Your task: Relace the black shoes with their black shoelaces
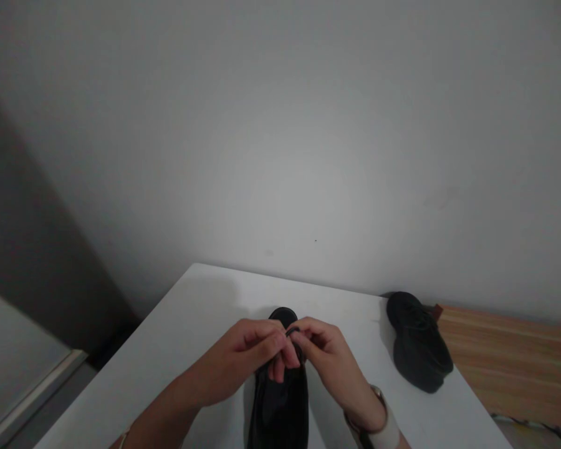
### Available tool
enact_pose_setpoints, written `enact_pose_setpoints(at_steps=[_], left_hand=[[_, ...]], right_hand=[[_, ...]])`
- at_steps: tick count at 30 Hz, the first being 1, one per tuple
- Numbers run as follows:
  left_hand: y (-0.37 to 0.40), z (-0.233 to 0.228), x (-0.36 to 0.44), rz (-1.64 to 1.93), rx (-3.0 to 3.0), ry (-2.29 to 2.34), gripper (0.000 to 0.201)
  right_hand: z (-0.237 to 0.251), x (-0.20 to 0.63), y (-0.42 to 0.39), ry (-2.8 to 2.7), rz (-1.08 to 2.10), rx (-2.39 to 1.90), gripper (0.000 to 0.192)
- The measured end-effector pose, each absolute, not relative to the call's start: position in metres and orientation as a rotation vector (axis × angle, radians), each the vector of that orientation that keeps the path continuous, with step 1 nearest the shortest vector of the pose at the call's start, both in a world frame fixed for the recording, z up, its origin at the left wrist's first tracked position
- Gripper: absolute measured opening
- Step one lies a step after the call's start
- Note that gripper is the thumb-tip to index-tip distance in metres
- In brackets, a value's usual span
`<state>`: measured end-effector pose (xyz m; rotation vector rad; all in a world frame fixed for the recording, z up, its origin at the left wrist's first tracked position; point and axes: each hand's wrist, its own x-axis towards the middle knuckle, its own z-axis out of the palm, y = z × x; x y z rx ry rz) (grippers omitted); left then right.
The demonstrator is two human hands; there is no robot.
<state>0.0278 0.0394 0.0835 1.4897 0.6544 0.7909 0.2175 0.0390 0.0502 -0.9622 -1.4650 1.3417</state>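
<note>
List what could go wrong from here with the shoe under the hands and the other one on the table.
1. Both hands, left hand and right hand, pinch the dark lace over the black shoe; black on black in dim light, a loop could slip unnoticed.
2. The second shoe lies at the right edge of the white table; a nudge might push it off.

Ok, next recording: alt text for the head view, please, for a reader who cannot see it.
The left hand and right hand pinch a thin dark lace above a black lace-up shoe on a white rectangular table. A second black shoe lies at the table's right edge, before a plain grey wall.
</note>
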Motion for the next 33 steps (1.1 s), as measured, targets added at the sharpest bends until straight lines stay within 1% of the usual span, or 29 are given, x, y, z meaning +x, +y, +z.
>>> enact_pose_setpoints(at_steps=[2, 4, 8, 10, 11, 16, 19, 22, 25, 27, 30, 33], left_hand=[[0.044, 0.081, 0.022, 0.853, 1.478, 0.671, 0.056], [0.049, 0.075, 0.014, 0.930, 1.440, 0.733, 0.052], [0.057, 0.053, -0.006, 1.199, 1.210, 0.877, 0.033], [0.060, 0.040, -0.015, 1.341, 1.043, 0.882, 0.029], [0.060, 0.035, -0.018, 1.398, 0.970, 0.888, 0.030], [0.061, 0.014, -0.030, 1.584, 0.710, 0.897, 0.052], [0.063, 0.008, -0.033, 1.685, 0.554, 0.819, 0.047], [0.066, 0.004, -0.037, 1.676, 0.508, 0.806, 0.037], [0.067, 0.000, -0.039, 1.587, 0.614, 0.852, 0.033], [0.065, -0.002, -0.040, 1.537, 0.706, 0.924, 0.031], [0.058, -0.003, -0.038, 1.446, 0.876, 1.055, 0.020], [0.048, 0.000, -0.033, 1.296, 1.199, 1.188, 0.010]], right_hand=[[0.045, 0.222, 0.041, -1.336, 1.312, -0.968, 0.028], [0.040, 0.229, 0.043, -1.175, 1.310, -0.957, 0.030], [0.028, 0.248, 0.041, -0.939, 1.294, -0.960, 0.035], [0.020, 0.260, 0.038, -0.848, 1.256, -0.968, 0.034], [0.016, 0.266, 0.037, -0.794, 1.236, -0.969, 0.035], [-0.008, 0.290, 0.031, -0.454, 1.235, -0.918, 0.044], [-0.014, 0.292, 0.029, -0.319, 1.269, -0.838, 0.042], [-0.013, 0.289, 0.028, -0.269, 1.283, -0.740, 0.033], [-0.013, 0.288, 0.025, -0.321, 1.280, -0.696, 0.024], [-0.015, 0.289, 0.022, -0.458, 1.255, -0.783, 0.025], [-0.019, 0.290, 0.016, -0.896, 1.148, -1.081, 0.034], [-0.018, 0.284, 0.012, -1.412, 0.948, -1.262, 0.030]])
